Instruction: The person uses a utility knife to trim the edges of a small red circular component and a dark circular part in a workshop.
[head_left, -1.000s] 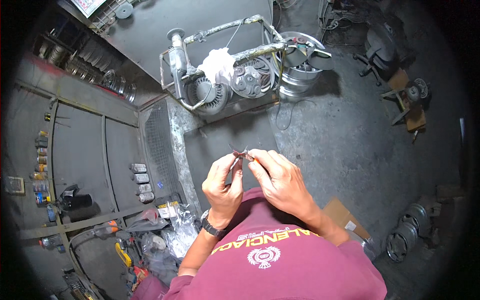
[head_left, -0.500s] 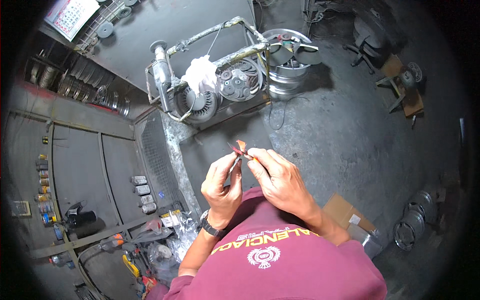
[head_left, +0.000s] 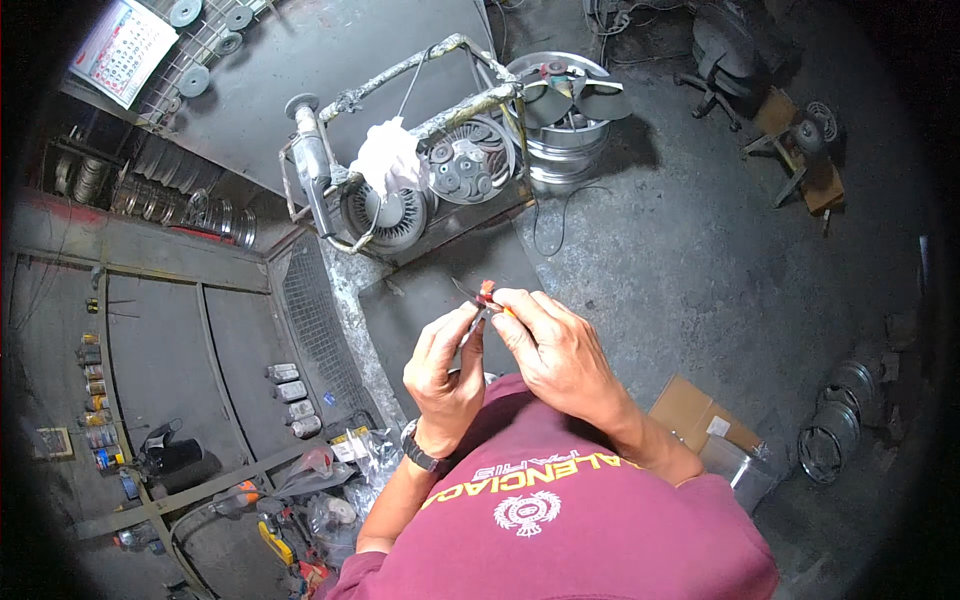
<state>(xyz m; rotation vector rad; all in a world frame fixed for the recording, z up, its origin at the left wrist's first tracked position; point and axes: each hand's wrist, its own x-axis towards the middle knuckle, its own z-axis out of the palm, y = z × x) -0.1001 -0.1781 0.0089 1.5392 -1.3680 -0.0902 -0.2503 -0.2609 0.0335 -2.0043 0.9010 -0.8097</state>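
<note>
My left hand pinches a thin, dark, pointed blade-like piece between thumb and fingertips, in front of my maroon sweatshirt. My right hand is closed beside it, fingertips touching the left's, on a small red and orange piece that sticks up at the blade. A bit of orange also shows under my right fingers. The exact shape of what the two hands hold is too small to make out, and partly hidden by the fingers.
Ahead stand a metal frame with wheels and a white cloth, and stacked rims. A chair base is at back right. Cans line the left panel. A cardboard box and rims lie right.
The red and orange piece at my fingertips now stands up more than a second ago. My right fingers have shifted slightly up and left. The surroundings have slid leftward as the view turned.
</note>
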